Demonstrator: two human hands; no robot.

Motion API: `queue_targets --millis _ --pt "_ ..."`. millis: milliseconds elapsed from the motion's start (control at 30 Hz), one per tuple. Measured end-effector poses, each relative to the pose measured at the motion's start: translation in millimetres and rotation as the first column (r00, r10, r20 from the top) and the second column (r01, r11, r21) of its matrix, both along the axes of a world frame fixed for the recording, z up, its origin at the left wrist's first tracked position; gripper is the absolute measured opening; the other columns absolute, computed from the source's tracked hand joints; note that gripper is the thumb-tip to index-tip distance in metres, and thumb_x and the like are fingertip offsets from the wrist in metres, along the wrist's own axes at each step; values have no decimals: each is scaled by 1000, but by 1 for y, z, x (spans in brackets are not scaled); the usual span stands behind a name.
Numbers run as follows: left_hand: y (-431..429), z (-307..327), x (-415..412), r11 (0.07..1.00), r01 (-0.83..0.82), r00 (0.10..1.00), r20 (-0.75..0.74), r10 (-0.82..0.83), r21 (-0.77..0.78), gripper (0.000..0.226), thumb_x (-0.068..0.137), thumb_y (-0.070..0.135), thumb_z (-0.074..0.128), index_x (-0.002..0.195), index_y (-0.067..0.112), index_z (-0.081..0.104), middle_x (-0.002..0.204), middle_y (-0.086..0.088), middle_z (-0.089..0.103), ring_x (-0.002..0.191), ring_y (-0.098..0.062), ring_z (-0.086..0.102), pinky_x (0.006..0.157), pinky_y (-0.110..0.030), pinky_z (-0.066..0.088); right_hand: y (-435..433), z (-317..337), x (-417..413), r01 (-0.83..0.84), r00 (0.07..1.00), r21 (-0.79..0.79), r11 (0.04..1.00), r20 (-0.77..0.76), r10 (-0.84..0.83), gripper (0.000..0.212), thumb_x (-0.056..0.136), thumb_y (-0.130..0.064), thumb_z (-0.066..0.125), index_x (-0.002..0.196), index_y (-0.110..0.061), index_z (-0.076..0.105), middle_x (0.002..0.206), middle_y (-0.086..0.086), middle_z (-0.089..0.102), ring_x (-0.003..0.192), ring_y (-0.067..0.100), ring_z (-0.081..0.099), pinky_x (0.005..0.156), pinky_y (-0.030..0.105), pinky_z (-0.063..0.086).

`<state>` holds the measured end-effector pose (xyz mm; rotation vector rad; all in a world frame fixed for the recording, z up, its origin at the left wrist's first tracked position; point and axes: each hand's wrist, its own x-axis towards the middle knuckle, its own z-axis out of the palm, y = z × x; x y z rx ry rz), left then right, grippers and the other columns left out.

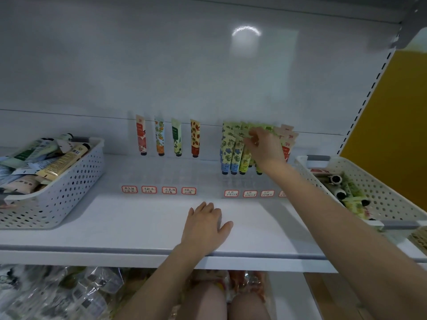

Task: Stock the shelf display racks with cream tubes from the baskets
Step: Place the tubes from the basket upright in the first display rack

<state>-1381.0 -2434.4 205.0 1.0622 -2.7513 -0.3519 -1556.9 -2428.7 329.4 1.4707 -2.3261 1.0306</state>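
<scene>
Your right hand (265,146) is at the right rack (249,183), toward the shelf's (138,222) back right, fingers pinching the top of a green tube (245,129) in the packed rows. Left hand (205,224) lies flat and released near the shelf's front edge. Left rack (161,176) holds four tubes (159,137). Left basket (76,181) and right basket (381,192) sit at the shelf ends, tubes inside.

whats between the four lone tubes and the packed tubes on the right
Head view: only bare clear rack slots lie between the four lone tubes and the packed tubes.
</scene>
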Motion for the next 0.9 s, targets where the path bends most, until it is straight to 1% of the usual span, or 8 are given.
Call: queue_targets --millis 100,200,367,533,633,733,833,900 --pt "5 16 -2 1000 23 993 -115 -26 -20 33 95 39 38 99 13 59 98 -1 58 98 -19 55 85 -26 42 23 11 -8 12 995 -54 998 101 -6 30 95 -21 51 115 0 58 109 14 64 98 27 60 84 34 48" --pt "14 47 -13 998 51 961 -269 -61 -46 37 96 34 44 121 11 58 115 -7 60 105 -23 55 84 -31 45 60 29 -28 82 987 -86 993 147 -69 27 93 -22 52 108 -1 62 101 15 67 92 27 62 79 33 48" --pt "42 91 -55 985 160 907 -384 -174 -68 35 95 30 49 115 5 60 113 -13 61 105 -28 55 85 -37 45 139 40 -74 203 950 16 979 238 -201 21 91 -17 55 103 0 62 87 14 67 78 26 67 74 37 55" --pt "74 106 -106 958 267 895 -341 -287 -107 35 94 30 48 113 3 60 111 -10 61 103 -25 56 86 -39 46 207 19 -113 297 879 293 909 288 -380 24 90 -21 59 99 1 62 85 16 67 77 27 68 75 42 57" --pt "90 111 -137 935 326 893 -281 -352 -137 33 94 31 48 109 4 61 104 -10 61 98 -25 57 77 -33 45 225 6 -127 293 854 414 862 292 -430 26 90 -20 60 96 5 63 85 18 69 71 25 68 70 38 58" --pt "98 118 -169 922 356 898 -219 -382 -152 28 94 30 49 105 7 61 100 -9 62 91 -24 58 68 -30 42 228 0 -133 258 877 520 814 227 -423 25 88 -20 62 87 5 64 94 20 69 60 19 59 54 26 46" --pt "98 122 -203 921 368 907 -168 -386 -129 23 94 28 48 94 8 58 94 -9 61 77 -19 51 61 -27 36 223 -2 -138 194 898 593 782 213 -385 17 87 -20 63 81 -3 61 93 14 66 66 17 56 54 22 44" --pt "97 121 -225 920 374 914 -126 -387 -116 21 95 29 49 88 9 52 84 -6 56 71 -19 50 56 -27 35 215 -7 -143 133 908 626 768 235 -348 15 85 -20 63 88 -6 63 94 11 67 73 19 62 62 24 49"
